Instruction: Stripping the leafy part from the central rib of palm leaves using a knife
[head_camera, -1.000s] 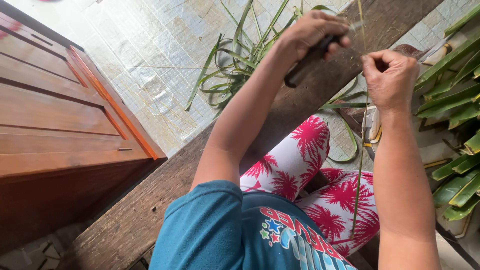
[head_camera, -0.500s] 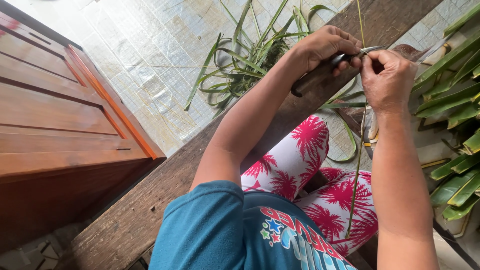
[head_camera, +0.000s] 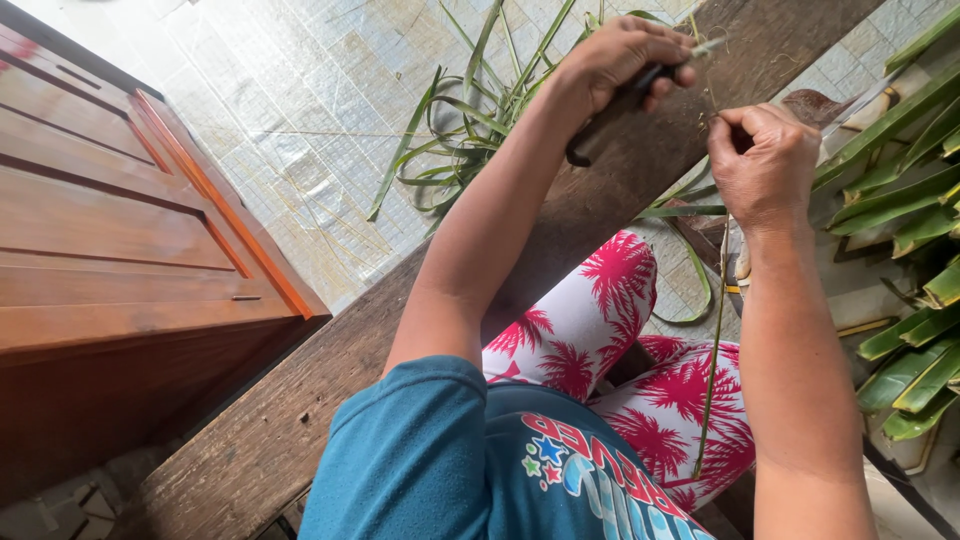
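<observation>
My left hand (head_camera: 620, 58) is closed around a knife with a dark handle (head_camera: 598, 128); its blade tip (head_camera: 703, 45) points right, a little above my right hand. My right hand (head_camera: 765, 165) pinches a thin green leaf rib (head_camera: 712, 370) that hangs straight down past my knee in red-and-white patterned trousers (head_camera: 600, 320). The two hands are a short gap apart over a dark wooden bench (head_camera: 560, 230).
A heap of stripped green leaf blades (head_camera: 470, 130) lies on the pale tiled floor (head_camera: 300, 100) beyond the bench. Broad green palm fronds (head_camera: 900, 200) are stacked at the right. A brown wooden cabinet (head_camera: 130, 240) stands at the left. A sandal (head_camera: 742, 258) lies near my right wrist.
Half a second ago the knife blade met the rib at my right hand's fingers. Since then my left hand has drawn the knife up and left, away from my right hand.
</observation>
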